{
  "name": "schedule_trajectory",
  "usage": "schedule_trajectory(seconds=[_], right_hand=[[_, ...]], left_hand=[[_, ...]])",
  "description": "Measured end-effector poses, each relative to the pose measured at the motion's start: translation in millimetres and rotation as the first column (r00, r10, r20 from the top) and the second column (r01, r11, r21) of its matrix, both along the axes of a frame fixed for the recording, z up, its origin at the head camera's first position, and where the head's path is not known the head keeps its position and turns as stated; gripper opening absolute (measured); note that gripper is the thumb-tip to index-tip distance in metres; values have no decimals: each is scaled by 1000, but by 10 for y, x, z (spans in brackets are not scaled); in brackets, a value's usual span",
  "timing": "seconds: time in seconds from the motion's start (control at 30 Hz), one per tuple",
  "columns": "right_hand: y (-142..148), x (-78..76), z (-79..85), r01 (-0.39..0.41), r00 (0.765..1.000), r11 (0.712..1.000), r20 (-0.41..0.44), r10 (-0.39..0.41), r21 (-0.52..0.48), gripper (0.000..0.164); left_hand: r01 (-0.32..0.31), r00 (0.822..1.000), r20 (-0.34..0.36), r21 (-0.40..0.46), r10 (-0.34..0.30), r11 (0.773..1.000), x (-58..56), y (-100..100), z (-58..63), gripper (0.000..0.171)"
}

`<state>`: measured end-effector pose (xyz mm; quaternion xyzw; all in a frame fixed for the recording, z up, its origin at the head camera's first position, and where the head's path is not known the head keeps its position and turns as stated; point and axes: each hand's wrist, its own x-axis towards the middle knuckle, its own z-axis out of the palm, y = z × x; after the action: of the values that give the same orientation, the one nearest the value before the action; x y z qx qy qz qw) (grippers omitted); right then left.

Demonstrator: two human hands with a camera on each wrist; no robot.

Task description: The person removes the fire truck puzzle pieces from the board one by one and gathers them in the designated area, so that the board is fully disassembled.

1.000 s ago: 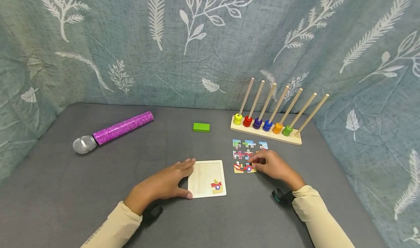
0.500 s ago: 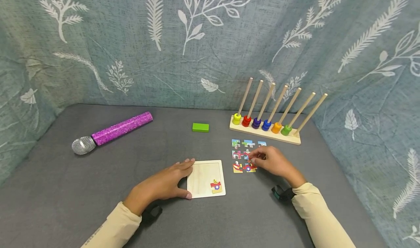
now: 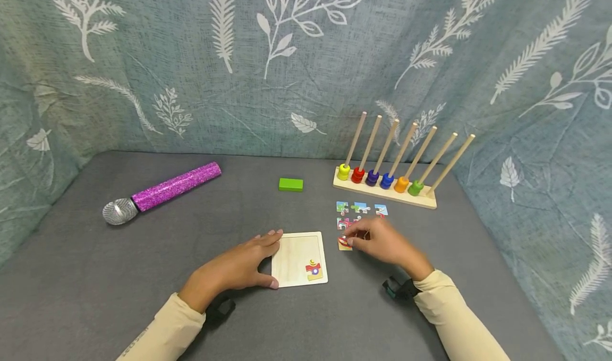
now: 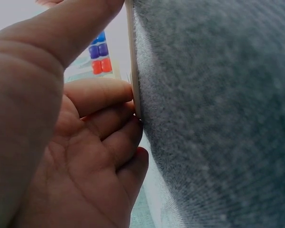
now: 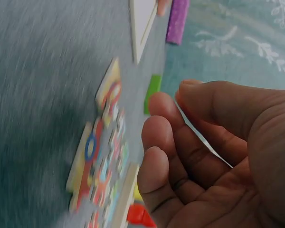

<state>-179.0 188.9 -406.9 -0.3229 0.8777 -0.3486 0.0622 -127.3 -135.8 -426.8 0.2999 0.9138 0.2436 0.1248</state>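
Observation:
My left hand [image 3: 239,260] rests against the left side of a shallow wooden puzzle tray [image 3: 289,260], thumb at the near corner and fingertips at the far one. A jigsaw piece [image 3: 313,271] with a yellow, red and blue picture lies in the tray's near right corner. Right of the tray, my right hand [image 3: 382,239] hovers over several loose jigsaw pieces. Its thumb and index fingertips are close over the near left piece [image 3: 345,243]. In the right wrist view the fingers are loosely bent with nothing seen between them. The right hand hides some pieces in the head view.
A wooden bead stand [image 3: 384,188] with tall pegs and coloured beads stands behind the loose pieces. A green block [image 3: 291,185] lies behind the tray. At the left lies a purple glitter microphone [image 3: 162,194]. A leaf-patterned cloth [image 3: 239,111] hangs behind the table.
My right hand has moved left across the loose pieces, from the near middle piece to over the near left one. My left hand and the tray have stayed in place.

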Motion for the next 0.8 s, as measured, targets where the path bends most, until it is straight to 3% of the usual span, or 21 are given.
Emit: schedule_trajectory(seconds=[0.47, 0.8], right_hand=[[-218, 100, -14, -103, 994, 994, 38, 104, -25, 14], [-398, 222, -55, -170, 978, 984, 115, 174, -47, 17]], left_hand=[[9, 1000, 6, -3, -9, 1000, -8, -12, 55, 89], [-6, 1000, 21, -7, 6, 1000, 0, -7, 54, 89]])
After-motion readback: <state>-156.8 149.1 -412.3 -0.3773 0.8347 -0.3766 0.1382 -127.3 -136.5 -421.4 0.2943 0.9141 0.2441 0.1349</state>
